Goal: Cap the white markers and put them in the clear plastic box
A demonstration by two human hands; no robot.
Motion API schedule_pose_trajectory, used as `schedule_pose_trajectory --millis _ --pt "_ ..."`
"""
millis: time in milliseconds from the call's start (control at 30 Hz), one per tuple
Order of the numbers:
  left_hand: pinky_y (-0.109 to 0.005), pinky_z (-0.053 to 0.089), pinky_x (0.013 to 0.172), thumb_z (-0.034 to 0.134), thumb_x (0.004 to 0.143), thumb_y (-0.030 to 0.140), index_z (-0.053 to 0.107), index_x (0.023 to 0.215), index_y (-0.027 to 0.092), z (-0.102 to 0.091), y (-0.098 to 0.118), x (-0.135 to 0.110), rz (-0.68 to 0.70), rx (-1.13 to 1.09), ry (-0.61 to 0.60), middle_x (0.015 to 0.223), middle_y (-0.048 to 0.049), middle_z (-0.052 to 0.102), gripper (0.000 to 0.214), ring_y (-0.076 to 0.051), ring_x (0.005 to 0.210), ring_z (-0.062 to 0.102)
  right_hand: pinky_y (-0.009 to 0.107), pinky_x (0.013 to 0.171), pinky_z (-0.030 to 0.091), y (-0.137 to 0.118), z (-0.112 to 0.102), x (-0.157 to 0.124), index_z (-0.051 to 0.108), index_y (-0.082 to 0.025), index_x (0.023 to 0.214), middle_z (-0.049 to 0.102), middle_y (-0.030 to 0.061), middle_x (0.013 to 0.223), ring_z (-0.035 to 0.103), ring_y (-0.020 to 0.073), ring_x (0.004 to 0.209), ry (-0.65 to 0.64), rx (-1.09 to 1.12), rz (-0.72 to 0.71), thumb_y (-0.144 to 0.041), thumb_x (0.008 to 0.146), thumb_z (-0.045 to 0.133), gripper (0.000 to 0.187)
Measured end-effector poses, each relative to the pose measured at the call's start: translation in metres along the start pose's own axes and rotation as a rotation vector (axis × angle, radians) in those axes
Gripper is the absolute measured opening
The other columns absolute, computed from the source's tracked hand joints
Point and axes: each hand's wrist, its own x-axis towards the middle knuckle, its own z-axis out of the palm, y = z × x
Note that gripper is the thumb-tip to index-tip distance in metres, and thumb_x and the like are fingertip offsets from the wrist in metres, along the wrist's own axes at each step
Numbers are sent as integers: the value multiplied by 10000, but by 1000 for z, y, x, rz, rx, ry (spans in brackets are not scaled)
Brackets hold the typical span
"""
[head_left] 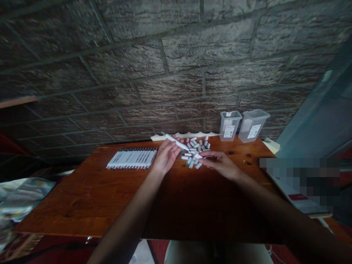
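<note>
My left hand (166, 156) is closed around a white marker (176, 141), which slants down to the right. The marker's narrow ends show without caps. Between the thumb and fingers of my right hand (218, 165) is a white marker cap (197, 156), just right of the marker's lower tip. Loose white caps with coloured ends (202, 147) lie scattered on the table under and behind both hands. Left of my left hand, a row of white markers (132, 158) lies side by side, their narrow ends dark or coloured.
Two clear plastic containers (230, 134) stand at the back right of the wooden table (82, 198), against the stone-patterned wall (181, 80). A white strip (189, 135) runs along the table's back edge. Crumpled plastic (24, 198) lies beyond the left edge.
</note>
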Motion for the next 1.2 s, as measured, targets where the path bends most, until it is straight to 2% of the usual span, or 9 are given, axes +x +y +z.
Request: schedule_pose_trajectory --millis 200,367,600,700,867,1033,1200 --pt "-301 516 955 675 757 97 666 960 181 1 0 -1 2 -28 -13 966 -20 734 220 -168 985 689 208 562 446 0 0 0 735 -227 923 699 -9 865 565 85 653 26 -2 -34 -315 688 795 259" --pt "-281 518 943 679 744 82 671 981 190 -2 0 0 10 -31 -38 977 -17 734 261 -163 994 687 220 562 459 1 -1 1 734 -213 907 695 -2 837 567 95 651 -7 -49 -80 -338 701 783 245" --pt "-320 498 979 669 755 113 661 1066 215 -2 2 -2 6 20 -36 998 -29 735 328 -184 1033 674 245 572 479 6 0 1 711 -226 914 683 2 835 581 112 655 -51 -163 -166 -335 741 749 209" --pt "-329 491 987 659 762 117 644 1124 227 -2 3 -3 -12 36 -42 1048 -35 727 378 -189 1048 669 286 682 502 11 -2 1 699 -222 908 686 13 863 614 144 754 -34 -249 -221 -340 734 755 218" --pt "-313 500 965 652 767 117 629 1165 228 -2 4 -4 -38 38 -83 1129 -48 707 414 -182 1028 675 333 819 495 15 -4 1 682 -236 1056 688 34 982 626 174 890 -52 -393 -254 -349 791 700 289" --pt "-322 508 951 651 771 112 629 1159 217 -3 2 -4 -47 44 -100 1117 -64 712 403 -185 992 687 313 742 511 10 -1 -1 679 -228 929 669 33 894 617 174 857 -97 -396 -287 -338 815 672 158" --pt "-367 501 969 690 776 156 658 1090 186 0 3 -7 -67 62 -142 1064 -81 723 317 -221 1028 676 309 750 503 7 1 -1 682 -219 895 673 22 874 614 158 809 -69 -327 -273 -345 769 720 182"
